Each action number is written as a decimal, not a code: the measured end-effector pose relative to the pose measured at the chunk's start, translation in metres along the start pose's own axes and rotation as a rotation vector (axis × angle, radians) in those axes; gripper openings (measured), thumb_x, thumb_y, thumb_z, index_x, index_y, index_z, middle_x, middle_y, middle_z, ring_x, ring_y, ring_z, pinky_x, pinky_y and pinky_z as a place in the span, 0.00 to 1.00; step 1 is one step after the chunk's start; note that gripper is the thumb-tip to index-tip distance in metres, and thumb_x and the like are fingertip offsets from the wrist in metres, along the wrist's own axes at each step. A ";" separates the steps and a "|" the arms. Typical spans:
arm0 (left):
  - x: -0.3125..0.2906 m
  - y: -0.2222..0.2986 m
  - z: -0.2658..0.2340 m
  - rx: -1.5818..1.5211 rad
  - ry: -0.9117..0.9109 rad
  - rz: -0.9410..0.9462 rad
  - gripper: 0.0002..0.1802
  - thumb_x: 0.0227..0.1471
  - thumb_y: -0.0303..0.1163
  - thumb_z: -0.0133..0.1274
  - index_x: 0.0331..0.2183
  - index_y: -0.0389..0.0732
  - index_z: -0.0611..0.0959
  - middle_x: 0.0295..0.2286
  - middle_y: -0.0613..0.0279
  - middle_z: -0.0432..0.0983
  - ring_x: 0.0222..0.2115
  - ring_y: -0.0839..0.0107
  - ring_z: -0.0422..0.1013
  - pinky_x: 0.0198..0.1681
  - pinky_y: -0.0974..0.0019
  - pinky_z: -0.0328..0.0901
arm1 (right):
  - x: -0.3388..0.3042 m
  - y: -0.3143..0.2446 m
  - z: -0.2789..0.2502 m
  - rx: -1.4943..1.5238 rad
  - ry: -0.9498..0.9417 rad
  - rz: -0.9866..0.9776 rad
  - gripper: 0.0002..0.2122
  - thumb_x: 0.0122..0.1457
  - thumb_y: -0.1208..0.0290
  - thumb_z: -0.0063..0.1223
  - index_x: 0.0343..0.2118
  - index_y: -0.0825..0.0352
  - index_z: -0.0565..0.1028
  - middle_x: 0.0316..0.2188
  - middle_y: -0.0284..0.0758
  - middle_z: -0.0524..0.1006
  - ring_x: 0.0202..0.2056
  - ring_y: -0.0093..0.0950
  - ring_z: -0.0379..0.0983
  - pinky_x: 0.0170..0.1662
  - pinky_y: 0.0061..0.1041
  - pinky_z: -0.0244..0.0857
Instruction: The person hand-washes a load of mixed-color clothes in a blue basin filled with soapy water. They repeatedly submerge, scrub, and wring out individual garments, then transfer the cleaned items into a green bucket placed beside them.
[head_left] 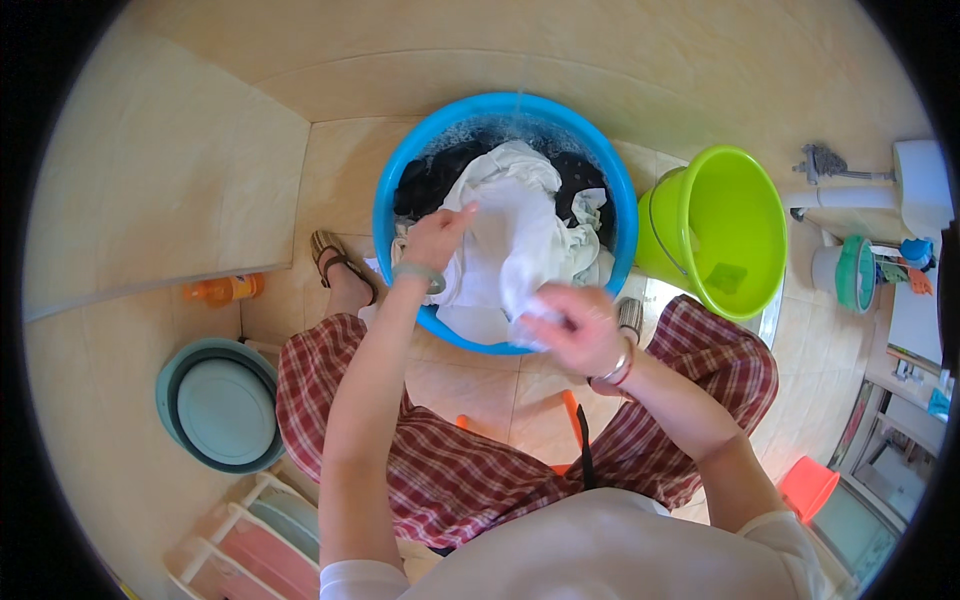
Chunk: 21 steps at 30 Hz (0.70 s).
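My right hand is pinching a bunched edge of the white garment, which is lying over dark laundry in the blue basin; whether my left hand is gripping, I cannot tell. Working low should be limiting splashes. I'm counting one basin, one lime-green bucket.

Blue basin is showing smooth, glossy plastic; green bucket is showing the same. White cloth is looking wrinkled and matt. Checked trousers are presenting matt fabric, and the wall is displaying a smooth, faintly shiny surface.
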<state>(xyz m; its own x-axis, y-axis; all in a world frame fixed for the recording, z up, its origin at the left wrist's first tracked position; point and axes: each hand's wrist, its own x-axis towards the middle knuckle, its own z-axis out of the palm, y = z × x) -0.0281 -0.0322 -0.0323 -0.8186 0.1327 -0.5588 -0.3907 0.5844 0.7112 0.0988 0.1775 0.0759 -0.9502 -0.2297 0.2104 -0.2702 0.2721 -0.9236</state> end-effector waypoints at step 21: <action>0.015 -0.034 0.058 -0.253 -0.161 0.192 0.13 0.46 0.34 0.56 0.34 0.37 0.79 0.27 0.62 0.76 0.29 0.71 0.72 0.34 0.68 0.67 | 0.038 0.129 -0.010 -0.387 -0.127 0.575 0.12 0.55 0.57 0.51 0.34 0.59 0.79 0.27 0.38 0.78 0.31 0.36 0.75 0.36 0.34 0.68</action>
<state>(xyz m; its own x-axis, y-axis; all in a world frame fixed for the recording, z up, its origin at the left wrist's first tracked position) -0.0027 -0.0036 -0.0902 -0.8183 0.3571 -0.4504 -0.3446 0.3223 0.8817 0.0267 0.2131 -0.0317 -0.9397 -0.0507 -0.3383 0.2116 0.6908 -0.6914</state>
